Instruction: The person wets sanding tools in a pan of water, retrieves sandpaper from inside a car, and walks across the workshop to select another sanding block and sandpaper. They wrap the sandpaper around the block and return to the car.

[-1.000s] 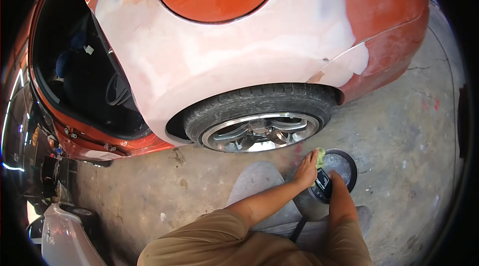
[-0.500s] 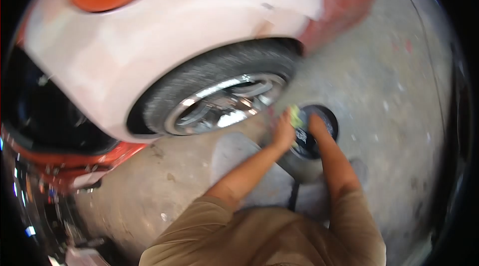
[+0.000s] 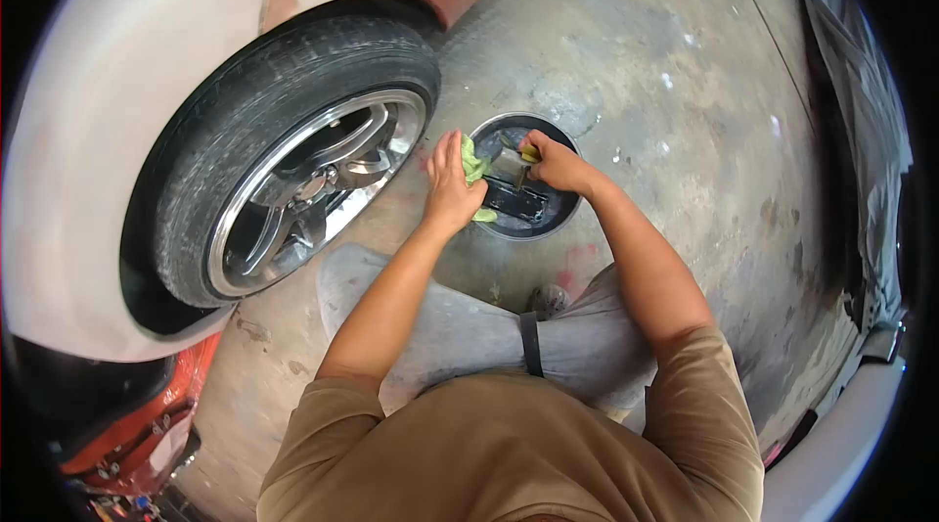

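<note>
A round dark bucket (image 3: 570, 219) stands on the concrete floor beside the car wheel. At its left rim my left hand (image 3: 453, 184) is closed on a crumpled yellow-green cloth (image 3: 473, 162). Over the bucket's right part, my right hand (image 3: 556, 162) pinches a small yellowish piece (image 3: 529, 152), too small to identify. A black block-shaped object (image 3: 514, 201) with pale markings lies in the bucket between my hands. Beside it is a greyish flat piece (image 3: 508, 166), partly hidden by my right fingers.
The car wheel (image 3: 311, 191) and pale body panel (image 3: 117, 121) fill the left side. An orange-red sill (image 3: 181, 380) is at lower left. A grey draped sheet (image 3: 861, 121) hangs at the right, above a pale curved panel (image 3: 841, 444).
The view has swung right and down, so wheel and bucket appear further left. My right hand has come up from inside the bucket with a yellowish piece; my left keeps the cloth.
</note>
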{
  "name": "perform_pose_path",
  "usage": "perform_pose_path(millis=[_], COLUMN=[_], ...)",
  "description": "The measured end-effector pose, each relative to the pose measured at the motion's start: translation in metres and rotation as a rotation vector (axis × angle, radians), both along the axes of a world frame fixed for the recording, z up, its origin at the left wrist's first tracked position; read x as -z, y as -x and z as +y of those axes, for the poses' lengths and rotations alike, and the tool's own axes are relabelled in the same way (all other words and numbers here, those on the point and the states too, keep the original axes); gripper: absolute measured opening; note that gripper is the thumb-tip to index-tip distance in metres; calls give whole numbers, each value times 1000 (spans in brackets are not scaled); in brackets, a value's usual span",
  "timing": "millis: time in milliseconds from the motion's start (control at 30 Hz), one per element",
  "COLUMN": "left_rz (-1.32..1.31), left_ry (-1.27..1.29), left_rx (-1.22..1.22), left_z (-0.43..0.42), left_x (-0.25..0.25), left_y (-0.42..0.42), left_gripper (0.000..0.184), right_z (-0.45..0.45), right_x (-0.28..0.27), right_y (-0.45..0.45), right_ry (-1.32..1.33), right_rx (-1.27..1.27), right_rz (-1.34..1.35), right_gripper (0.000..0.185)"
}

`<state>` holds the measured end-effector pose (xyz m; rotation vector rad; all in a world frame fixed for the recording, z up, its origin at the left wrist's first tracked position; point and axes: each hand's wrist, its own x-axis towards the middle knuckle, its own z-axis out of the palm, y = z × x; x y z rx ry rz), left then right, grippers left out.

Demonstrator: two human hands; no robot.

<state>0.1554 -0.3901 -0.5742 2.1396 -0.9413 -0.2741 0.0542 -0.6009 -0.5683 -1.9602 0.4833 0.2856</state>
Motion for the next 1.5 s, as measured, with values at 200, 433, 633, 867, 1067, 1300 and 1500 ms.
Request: perform_pose_path(millis=[200, 433, 633, 867, 1067, 1300, 1500], left_rz=[-44, -86, 2, -156, -331, -342, -327], left_ry=[-51, -82, 23, 93, -97, -148, -162], left_rx=[254, 326, 328, 32, -85, -154, -160], left_z=[-8, -1, 1, -13, -28, -33, -33], left_x=[-9, -10, -4, 15, 9, 13, 12], left_y=[-3, -6, -13, 16, 34, 30, 28], left_gripper=[50, 30, 40, 52, 50, 43, 41], right_z=[18, 10, 2, 0, -26, 0, 13], right_x=[-29, -44, -46, -2, 108, 208, 226], right_y=[1, -7, -5, -11, -52, -68, -62], right_ry=[-129, -283, -359, 223, 325, 365, 358], right_rx=[-21, 172, 307, -55, -38, -30, -128], right_rz=[-57, -18, 139, 66, 207, 497, 623], right_gripper=[40, 24, 28, 38, 39, 47, 45])
